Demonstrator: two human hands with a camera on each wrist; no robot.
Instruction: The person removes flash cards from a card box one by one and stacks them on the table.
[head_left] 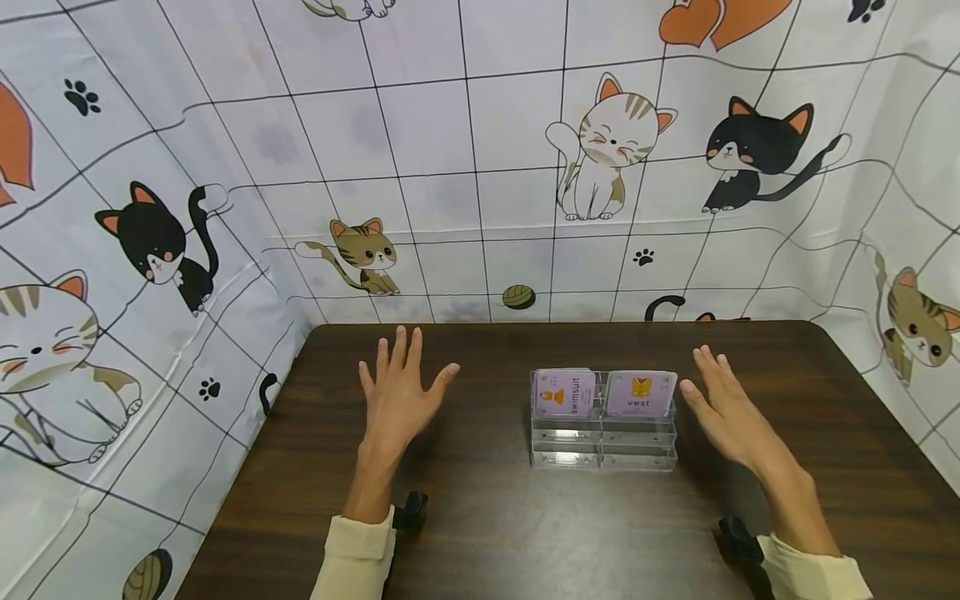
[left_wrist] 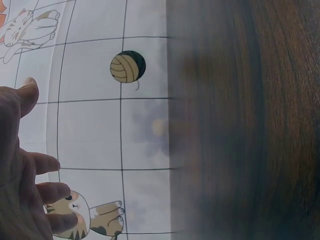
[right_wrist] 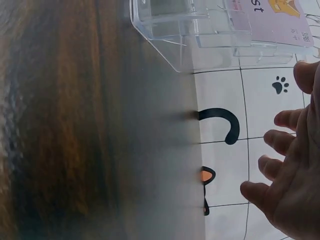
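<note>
On the dark wooden table stands a clear tiered card holder (head_left: 602, 442) with two columns. Its top tier carries a purple card reading "swimsuit" (head_left: 564, 394) on the left, turned sideways, and a purple card reading "vest" (head_left: 640, 394) on the right. The lower tiers hold no cards. My left hand (head_left: 400, 400) is spread to the left of the holder, apart from it, holding nothing. Just right of the holder, my right hand (head_left: 731, 412) has its fingers extended and nothing in its grasp. The right wrist view shows the holder's side (right_wrist: 200, 37) near that hand.
The dark brown table (head_left: 480, 533) has rounded far corners. A white cloth (head_left: 420, 125) printed with cats, paw prints and grid lines hangs behind it and along both sides. Each wrist carries a black strapped device (head_left: 411, 510) near a pale yellow sleeve (head_left: 352, 554).
</note>
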